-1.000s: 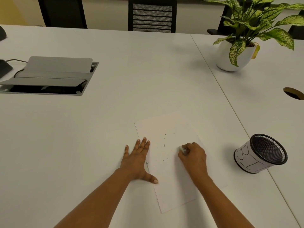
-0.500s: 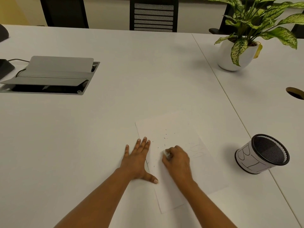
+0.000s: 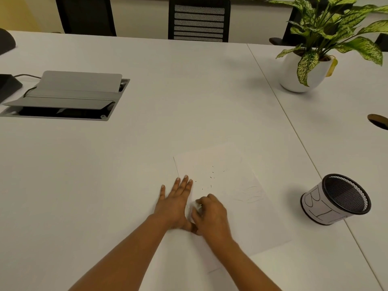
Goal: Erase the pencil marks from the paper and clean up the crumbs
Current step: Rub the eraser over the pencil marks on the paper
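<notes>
A white sheet of paper point(image 3: 241, 217) lies on the white table in front of me. Faint pencil marks point(image 3: 249, 195) show on its right part. Several dark eraser crumbs point(image 3: 211, 177) are scattered on its upper middle. My left hand point(image 3: 175, 203) presses flat on the paper's left edge, fingers straight and spread. My right hand point(image 3: 211, 216) grips a small white eraser point(image 3: 197, 206) against the paper, right beside my left hand. Most of the eraser is hidden by my fingers.
A black mesh cup point(image 3: 336, 199) wrapped in white paper lies tilted at the right. A potted plant point(image 3: 302, 68) stands far right. A grey cable box point(image 3: 65, 95) with its lid raised sits at the left. Chairs stand behind the table.
My right hand has slid the eraser leftward across the paper, from its right part to beside my left hand, uncovering the pencil marks. My left hand has stayed put.
</notes>
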The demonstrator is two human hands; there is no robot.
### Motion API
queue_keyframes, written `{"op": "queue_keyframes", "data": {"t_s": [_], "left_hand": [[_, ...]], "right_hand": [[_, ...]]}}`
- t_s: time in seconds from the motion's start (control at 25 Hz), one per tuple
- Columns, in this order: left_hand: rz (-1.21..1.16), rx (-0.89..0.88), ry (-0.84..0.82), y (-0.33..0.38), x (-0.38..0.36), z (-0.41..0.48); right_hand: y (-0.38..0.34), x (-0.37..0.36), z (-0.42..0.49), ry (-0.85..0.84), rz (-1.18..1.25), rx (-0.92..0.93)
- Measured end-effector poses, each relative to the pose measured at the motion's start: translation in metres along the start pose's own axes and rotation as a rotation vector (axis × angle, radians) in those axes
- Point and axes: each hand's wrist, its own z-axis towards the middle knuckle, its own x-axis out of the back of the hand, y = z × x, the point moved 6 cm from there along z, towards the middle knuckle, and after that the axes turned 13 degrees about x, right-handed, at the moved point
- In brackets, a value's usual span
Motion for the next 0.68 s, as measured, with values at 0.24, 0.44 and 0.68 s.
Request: {"op": "queue_keyframes", "data": {"t_s": [0.24, 0.44, 0.68], "left_hand": [[-0.018, 0.002, -0.015, -0.001, 0.0, 0.001], [-0.017, 0.003, -0.013, -0.001, -0.001, 0.001], [-0.018, 0.008, -0.019, -0.001, -0.001, 0.001]], "right_hand": [[0.066, 0.063, 0.018, 0.188, -0.078, -0.213], [0.062, 0.062, 0.009, 0.238, -0.057, -0.226], [0.034, 0.03, -0.017, 0.143, -0.014, -0.06]]}}
